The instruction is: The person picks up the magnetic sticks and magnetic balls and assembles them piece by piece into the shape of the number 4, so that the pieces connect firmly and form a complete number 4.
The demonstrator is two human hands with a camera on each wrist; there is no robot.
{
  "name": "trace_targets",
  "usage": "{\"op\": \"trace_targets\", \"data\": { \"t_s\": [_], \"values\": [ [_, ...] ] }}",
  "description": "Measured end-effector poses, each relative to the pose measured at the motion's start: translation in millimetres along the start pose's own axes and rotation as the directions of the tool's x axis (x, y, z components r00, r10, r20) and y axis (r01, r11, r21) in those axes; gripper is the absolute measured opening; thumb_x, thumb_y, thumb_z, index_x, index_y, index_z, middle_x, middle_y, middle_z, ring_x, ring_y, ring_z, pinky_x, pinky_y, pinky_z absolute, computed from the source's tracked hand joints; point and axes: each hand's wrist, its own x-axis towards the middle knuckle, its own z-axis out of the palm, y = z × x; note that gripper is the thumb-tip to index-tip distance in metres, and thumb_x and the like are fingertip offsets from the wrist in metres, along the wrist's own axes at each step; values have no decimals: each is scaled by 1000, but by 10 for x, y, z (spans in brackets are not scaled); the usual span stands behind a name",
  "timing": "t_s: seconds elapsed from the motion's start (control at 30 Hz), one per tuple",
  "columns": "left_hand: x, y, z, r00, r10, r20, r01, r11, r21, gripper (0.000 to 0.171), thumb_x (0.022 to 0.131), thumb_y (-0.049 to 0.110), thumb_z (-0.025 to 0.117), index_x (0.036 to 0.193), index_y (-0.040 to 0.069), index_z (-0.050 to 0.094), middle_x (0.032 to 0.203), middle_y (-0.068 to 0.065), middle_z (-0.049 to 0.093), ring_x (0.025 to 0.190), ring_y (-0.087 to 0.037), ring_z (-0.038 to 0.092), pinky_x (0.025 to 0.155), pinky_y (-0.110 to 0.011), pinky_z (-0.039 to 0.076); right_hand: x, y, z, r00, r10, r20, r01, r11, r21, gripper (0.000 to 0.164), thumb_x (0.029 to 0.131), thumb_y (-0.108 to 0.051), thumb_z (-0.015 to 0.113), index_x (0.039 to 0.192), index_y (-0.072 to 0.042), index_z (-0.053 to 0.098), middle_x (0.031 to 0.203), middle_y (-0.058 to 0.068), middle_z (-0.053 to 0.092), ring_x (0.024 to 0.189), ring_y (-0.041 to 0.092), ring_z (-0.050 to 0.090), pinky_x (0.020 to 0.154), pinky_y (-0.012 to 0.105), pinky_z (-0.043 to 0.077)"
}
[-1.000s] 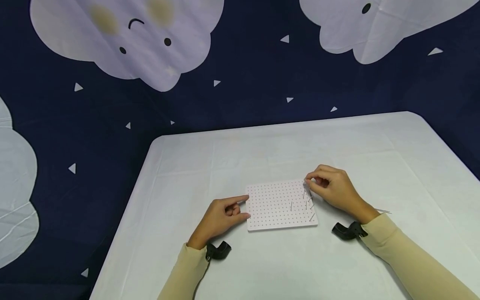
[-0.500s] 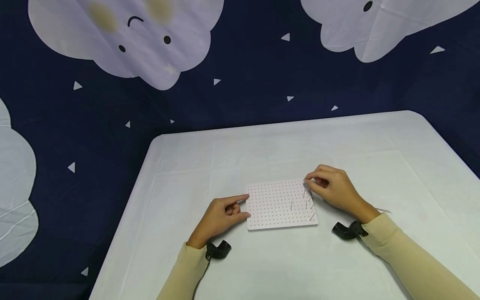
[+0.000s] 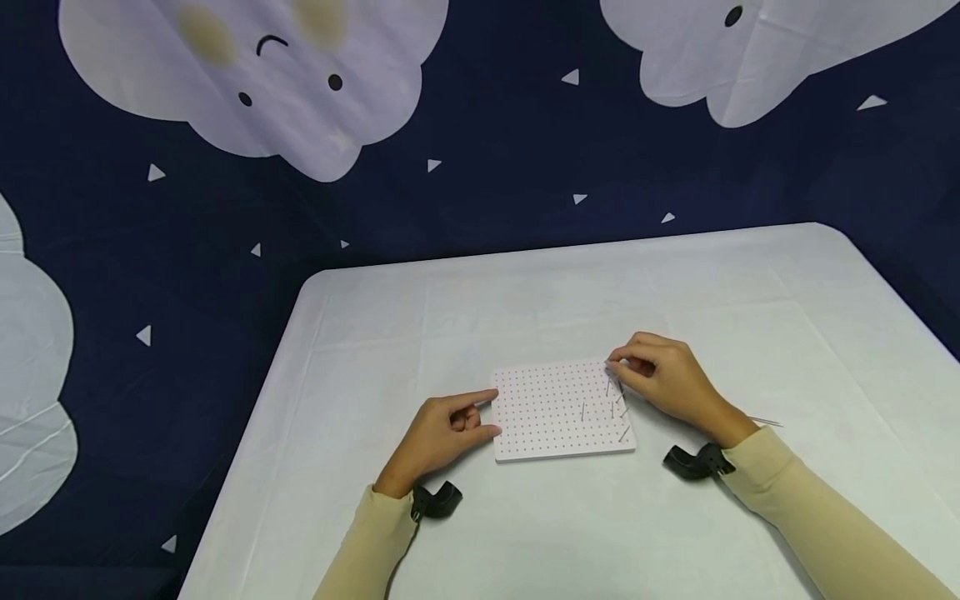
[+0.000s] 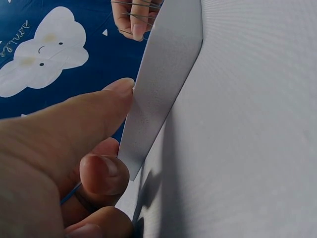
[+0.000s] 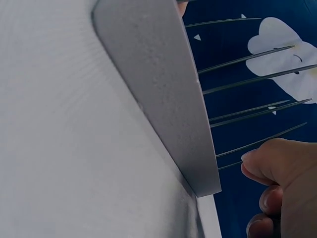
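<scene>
A white pegboard (image 3: 536, 417) with rows of small holes lies flat on the table. Thumb and index finger of my left hand (image 3: 446, 429) touch its left edge, spread apart, with the other fingers curled in. At the board's far right corner, my right hand (image 3: 667, 375) pinches a thin metal pin (image 5: 229, 165) between thumb and index finger. The pin's lower end meets the board; its upper part is hidden by the fingers. Several similar pins (image 3: 583, 412) stand in holes on the right side, some leaning. The right wrist view shows their tapered tips (image 5: 285, 48).
Loose metal pins (image 3: 767, 422) lie on the white-covered table (image 3: 420, 333) beside the right wrist, partly hidden by it. A black wrist camera (image 3: 437, 501) sits on each forearm. Behind the table hangs a dark blue cloth (image 3: 487, 200) with white clouds.
The right hand's fingertips have shifted very slightly left and nearer at the board's corner. The left hand and the board have stayed in place.
</scene>
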Motion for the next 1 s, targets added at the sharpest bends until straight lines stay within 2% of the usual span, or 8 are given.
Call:
{"op": "trace_targets", "data": {
  "t_s": [0.2,0.4,0.53,0.63,0.73,0.9,1.0],
  "values": [
    [2,5,21,1000,6,5,-6,1000,-4,47,87,29,84,131,18,71,68,13,51,57,-2,35,60,-20,36,-58,-24,-85,998,52,33,-50,998,-48,14,84,-7,85,94,-15,81,77,-15,55,67,4,48,61,16,37],
    [8,9,35,1000,12,9,-12,1000,-13,48,87,31,84,131,18,71,69,13,51,58,-2,36,62,-20,37,-129,-44,-362,994,58,93,-42,985,-167,18,84,-6,84,99,-14,82,79,-15,55,68,4,46,62,20,37],
    [3,13,29,1000,15,8,-15,1000,-11,48,88,31,84,132,17,71,69,11,52,57,-2,36,61,-21,38,-214,-67,-665,989,23,146,22,954,-298,18,82,-7,84,98,-14,82,81,-15,59,66,1,45,59,25,40],
    [-1,14,17,1000,-8,10,8,1000,-5,48,88,32,84,132,19,70,69,12,52,57,-3,36,62,-21,38,-314,-59,-914,984,-2,177,70,921,-382,21,76,-8,87,96,-14,82,82,-15,60,64,0,45,55,27,42],
    [-6,16,4,999,-37,13,37,999,5,48,88,33,84,132,21,70,69,12,51,58,-2,36,64,-22,39,-440,-43,-1116,981,4,196,83,896,-435,24,70,-6,89,92,-14,82,82,-15,59,64,0,47,53,28,42],
    [-12,24,-8,999,-44,10,44,999,10,49,88,33,84,133,21,70,68,12,50,57,-3,35,64,-22,39,-643,-57,-1255,969,21,245,104,867,-487,23,66,-7,90,86,-15,81,82,-13,58,67,3,53,53,30,46],
    [-8,30,-4,999,-38,11,38,999,3,48,88,33,84,133,21,70,68,12,49,57,-3,35,63,-22,38,-733,-78,-1261,962,14,271,132,848,-513,18,69,-8,87,82,-16,78,82,-10,57,68,8,56,53,33,47]
  ]
}}
